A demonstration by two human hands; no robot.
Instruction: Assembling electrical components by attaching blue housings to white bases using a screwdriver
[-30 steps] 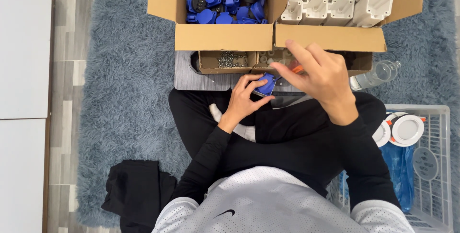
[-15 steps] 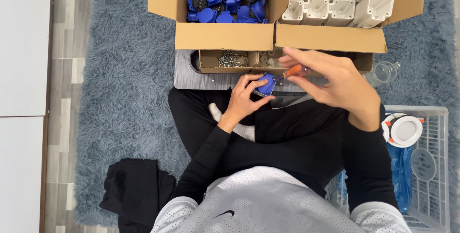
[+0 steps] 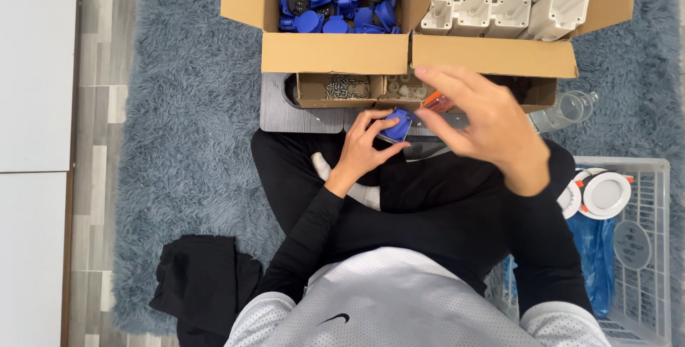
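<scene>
Fingers of the left hand [image 3: 364, 149] grasp a small blue part [image 3: 398, 126] just above the lap, as half a second ago. Right hand [image 3: 485, 122] has lifted from beside the part and now hovers blurred above it, pinching an orange-handled tool [image 3: 437, 101] between thumb and forefinger. Behind stand a cardboard box of blue parts [image 3: 335, 51], another of white pieces [image 3: 499, 58], and a low tray of screws [image 3: 346, 88]
</scene>
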